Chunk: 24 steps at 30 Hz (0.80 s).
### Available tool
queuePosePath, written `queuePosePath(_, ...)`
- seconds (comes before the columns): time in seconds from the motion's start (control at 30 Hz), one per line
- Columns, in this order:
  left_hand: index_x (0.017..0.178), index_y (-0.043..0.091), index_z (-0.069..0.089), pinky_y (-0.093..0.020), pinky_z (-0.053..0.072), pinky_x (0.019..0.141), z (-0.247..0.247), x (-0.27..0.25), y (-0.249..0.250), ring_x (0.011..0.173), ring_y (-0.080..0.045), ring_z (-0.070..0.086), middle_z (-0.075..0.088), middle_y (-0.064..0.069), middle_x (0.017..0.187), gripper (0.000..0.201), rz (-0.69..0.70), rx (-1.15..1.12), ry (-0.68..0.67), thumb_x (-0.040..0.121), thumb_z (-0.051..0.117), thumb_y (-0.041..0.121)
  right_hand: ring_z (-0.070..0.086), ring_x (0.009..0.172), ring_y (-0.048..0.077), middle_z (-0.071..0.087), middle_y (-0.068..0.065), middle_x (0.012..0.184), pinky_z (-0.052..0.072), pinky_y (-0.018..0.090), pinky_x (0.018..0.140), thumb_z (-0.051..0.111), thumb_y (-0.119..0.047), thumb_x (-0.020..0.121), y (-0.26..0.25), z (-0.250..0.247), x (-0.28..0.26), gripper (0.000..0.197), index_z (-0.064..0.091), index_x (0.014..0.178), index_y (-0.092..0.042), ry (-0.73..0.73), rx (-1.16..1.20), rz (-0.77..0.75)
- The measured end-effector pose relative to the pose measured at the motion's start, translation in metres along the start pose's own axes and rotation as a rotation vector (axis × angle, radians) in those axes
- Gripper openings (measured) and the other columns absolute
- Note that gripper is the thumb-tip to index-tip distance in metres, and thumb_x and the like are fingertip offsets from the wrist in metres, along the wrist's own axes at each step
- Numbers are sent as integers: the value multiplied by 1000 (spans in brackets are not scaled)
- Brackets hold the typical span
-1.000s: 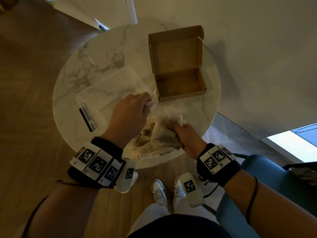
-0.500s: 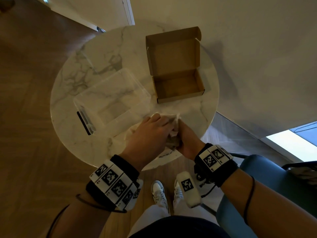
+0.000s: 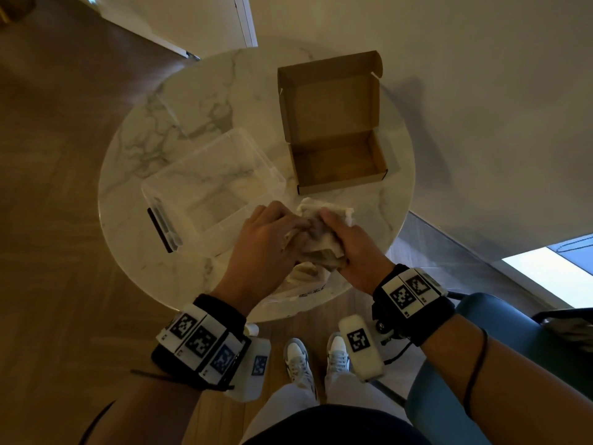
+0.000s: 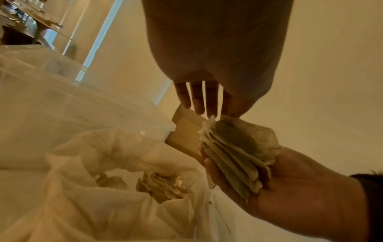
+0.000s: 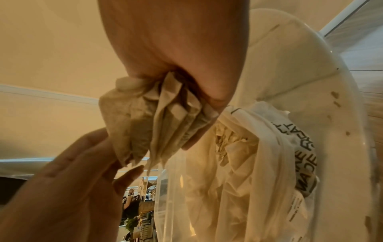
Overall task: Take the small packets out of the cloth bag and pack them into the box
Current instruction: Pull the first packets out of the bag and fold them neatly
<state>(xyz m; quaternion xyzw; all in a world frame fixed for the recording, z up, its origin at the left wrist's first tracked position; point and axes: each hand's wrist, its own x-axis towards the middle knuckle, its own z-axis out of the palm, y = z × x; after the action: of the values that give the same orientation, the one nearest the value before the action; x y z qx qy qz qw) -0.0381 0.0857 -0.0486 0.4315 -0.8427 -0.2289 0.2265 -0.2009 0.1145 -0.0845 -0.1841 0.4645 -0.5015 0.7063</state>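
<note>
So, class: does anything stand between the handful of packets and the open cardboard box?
Nothing visible. The right hand grips the packets just short of the box, whose lid is open; the clear tub sits off to the left.

Dark capital letters run along the side of the pale cloth bag (image 5: 269, 147) in the right wrist view, in two stacked lines that read roughly "WE'RE … GREAT" and "MADE OF", the letters partly folded away so the wording cannot be fully made out. Below them on the same cloth sits a block of fine print too small to read. Square black-and-white coded markers stand on the bands (image 3: 205, 338) worn at both wrists; they carry no legible words.
</note>
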Motion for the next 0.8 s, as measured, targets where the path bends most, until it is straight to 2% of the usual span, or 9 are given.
queuePosePath(0.07,103,17,72,-35,43,75,2,2,-3,87,-21,51,60,1,95,22,-13,-15,-32,89,55,22,65,56,3,69,1,60,49,15,48,40,-20,101,0,-3,1,30,57,113,2,-63,14,1)
queuePosePath(0.2,102,16,71,-24,42,78,-2,5,-3,92,-16,54,60,3,98,20,-91,-92,-8,90,56,12,70,93,23,71,17,102,58,29,70,51,-23,96,-2,-5,3,32,62,118,-3,-2,-92,-37)
queuePosePath(0.23,100,16,71,-20,42,78,-4,5,-4,91,-13,55,60,4,97,18,-137,-114,18,91,56,10,70,90,22,72,15,98,58,29,68,53,-23,95,-2,-6,3,30,64,114,-3,22,-113,-37)
queuePosePath(0.33,93,17,70,-8,37,68,-9,10,-13,82,-7,55,59,6,92,15,-330,-110,54,92,57,9,65,61,10,67,-3,62,50,21,52,55,-25,95,-3,-15,4,22,66,85,-8,110,-193,-66)
queuePosePath(0.43,95,17,69,-18,38,68,1,10,-27,87,-15,57,63,1,96,15,-482,-4,-183,93,55,14,59,56,9,63,-5,58,44,17,46,56,-29,94,-3,-24,4,24,64,85,-8,173,-242,-104)
queuePosePath(0.5,101,17,69,-28,42,73,15,8,-30,92,-20,58,63,-2,101,17,-468,78,-369,92,54,20,61,64,13,65,-1,65,46,18,49,58,-32,93,-3,-27,5,28,65,93,-5,188,-277,-109)
queuePosePath(0.63,110,28,68,-36,49,85,45,2,-23,103,-20,61,66,4,113,27,-282,223,-507,90,53,39,67,96,29,71,15,99,54,39,77,67,-43,83,-1,-29,3,48,65,110,-3,248,-296,-83)
queuePosePath(0.7,117,30,67,-35,49,86,55,-1,-24,105,-20,61,65,5,120,30,-230,272,-523,94,49,36,66,103,32,70,17,106,53,45,88,66,-39,85,0,-29,1,44,65,112,-4,267,-303,-72)
queuePosePath(0.8,103,28,72,-36,49,82,52,-1,-27,99,-20,61,64,5,111,24,-291,284,-317,95,50,32,67,102,28,71,14,106,54,44,92,66,-37,86,-3,-33,-1,40,65,112,-7,293,-331,-68)
